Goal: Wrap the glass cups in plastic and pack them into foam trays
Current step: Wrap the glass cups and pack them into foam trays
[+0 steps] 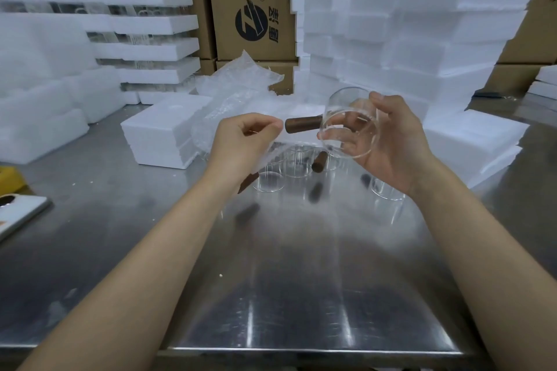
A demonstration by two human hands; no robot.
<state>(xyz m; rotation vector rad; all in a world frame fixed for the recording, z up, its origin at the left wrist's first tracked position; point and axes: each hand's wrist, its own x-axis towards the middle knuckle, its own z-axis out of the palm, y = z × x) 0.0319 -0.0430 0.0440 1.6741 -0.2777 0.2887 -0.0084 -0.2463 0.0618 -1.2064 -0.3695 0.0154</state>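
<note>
My right hand holds a clear glass cup above the steel table, tilted with its mouth toward me. Its dark wooden handle sticks out to the left. My left hand is pinched on a thin sheet of bubble wrap, just left of the handle's tip. Several more glass cups with wooden handles stand on the table below both hands. A pile of bubble wrap lies behind them. A closed foam tray sits to the left of my left hand.
Tall stacks of white foam trays stand at the back right, and more stacks at the back left. Cardboard boxes rise behind. A white phone and a yellow object lie at the table's left edge.
</note>
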